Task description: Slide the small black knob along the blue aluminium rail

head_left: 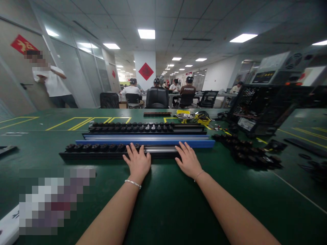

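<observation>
My left hand (137,161) lies with fingers spread on a long black channel (92,156), near the last of its round black parts (104,147). My right hand (189,160) rests farther along on the same channel, fingers apart. Between my hands a shiny metallic strip (160,149) shows inside the channel. Right behind it lies a long blue channel (206,143) with a silvery inside. Beyond that is another black channel (189,128) with rows of small black and silver parts. What lies under my fingertips is hidden.
A heap of black parts (250,149) lies to the right on the green table (166,211). Behind it stands an open computer case (255,109) with a power supply (276,68) on top. Yellow-edged items (203,117) sit at the back. A person (55,81) stands at left.
</observation>
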`<state>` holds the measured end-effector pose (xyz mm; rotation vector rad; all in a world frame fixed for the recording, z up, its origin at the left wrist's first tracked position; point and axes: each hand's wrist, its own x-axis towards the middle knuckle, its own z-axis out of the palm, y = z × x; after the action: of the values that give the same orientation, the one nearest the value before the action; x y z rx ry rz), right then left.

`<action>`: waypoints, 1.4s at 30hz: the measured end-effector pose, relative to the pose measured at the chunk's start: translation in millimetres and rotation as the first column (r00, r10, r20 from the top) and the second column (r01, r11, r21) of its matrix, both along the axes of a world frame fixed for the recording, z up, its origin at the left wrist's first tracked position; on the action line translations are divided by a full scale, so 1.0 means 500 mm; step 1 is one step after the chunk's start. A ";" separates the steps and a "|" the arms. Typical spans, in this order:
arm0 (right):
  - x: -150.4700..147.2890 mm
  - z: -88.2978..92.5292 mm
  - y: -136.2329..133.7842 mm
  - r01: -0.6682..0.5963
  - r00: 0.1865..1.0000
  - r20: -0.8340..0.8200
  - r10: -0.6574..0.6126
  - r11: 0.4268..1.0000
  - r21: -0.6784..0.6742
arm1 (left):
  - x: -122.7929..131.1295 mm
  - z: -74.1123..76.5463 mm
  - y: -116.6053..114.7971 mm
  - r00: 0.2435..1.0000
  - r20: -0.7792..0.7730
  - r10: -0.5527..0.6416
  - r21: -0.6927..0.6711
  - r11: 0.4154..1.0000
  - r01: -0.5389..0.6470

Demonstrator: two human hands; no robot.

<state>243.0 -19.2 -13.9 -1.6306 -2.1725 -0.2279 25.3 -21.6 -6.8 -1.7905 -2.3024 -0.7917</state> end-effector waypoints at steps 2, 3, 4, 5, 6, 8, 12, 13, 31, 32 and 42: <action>0.006 -0.008 0.003 -0.022 1.000 -0.011 0.021 0.998 -0.060 | 0.003 0.003 -0.001 1.000 -0.005 0.003 0.002 1.000 -0.003; 0.008 -0.011 0.006 -0.035 0.999 -0.026 0.033 0.996 -0.078 | 0.004 0.003 0.000 1.000 -0.009 0.004 0.008 1.000 -0.004; 0.010 -0.013 0.008 -0.049 0.998 -0.044 0.045 0.995 -0.089 | 0.004 0.003 0.000 1.000 -0.013 0.004 0.015 1.000 -0.003; 0.012 -0.015 0.010 -0.062 0.996 -0.063 0.056 0.994 -0.094 | 0.003 0.001 0.001 1.000 -0.016 0.001 0.024 1.000 -0.001; 0.013 -0.016 0.012 -0.075 0.994 -0.081 0.067 0.993 -0.095 | 0.002 0.000 0.002 1.000 -0.019 -0.003 0.033 0.999 0.003; 0.014 -0.017 0.016 -0.096 0.990 -0.110 0.085 0.991 -0.096 | 0.000 -0.004 0.004 1.000 -0.024 -0.011 0.051 0.999 0.012; 0.014 -0.015 0.019 -0.120 0.985 -0.138 0.107 0.989 -0.088 | 0.000 -0.006 0.007 0.999 -0.029 -0.021 0.065 0.998 0.022; 0.014 -0.015 0.019 -0.124 0.984 -0.138 0.112 0.989 -0.084 | 0.000 -0.006 0.007 0.999 -0.027 -0.022 0.067 0.997 0.023; 0.009 -0.005 0.016 -0.147 0.978 -0.162 0.130 0.985 -0.093 | 0.008 -0.007 0.002 0.994 -0.066 -0.085 0.038 0.995 0.088; 0.009 -0.005 0.016 -0.145 0.978 -0.164 0.128 0.985 -0.098 | 0.008 -0.004 0.001 0.994 -0.064 -0.089 0.030 0.995 0.091; 0.010 -0.005 0.015 -0.136 0.979 -0.170 0.115 0.984 -0.115 | 0.009 0.004 0.000 0.994 -0.061 -0.094 0.001 0.996 0.094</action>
<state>247.7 -11.5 -16.4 -1.5117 -2.1919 0.0789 29.6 -21.7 -4.8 -1.9059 -2.1915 -0.7438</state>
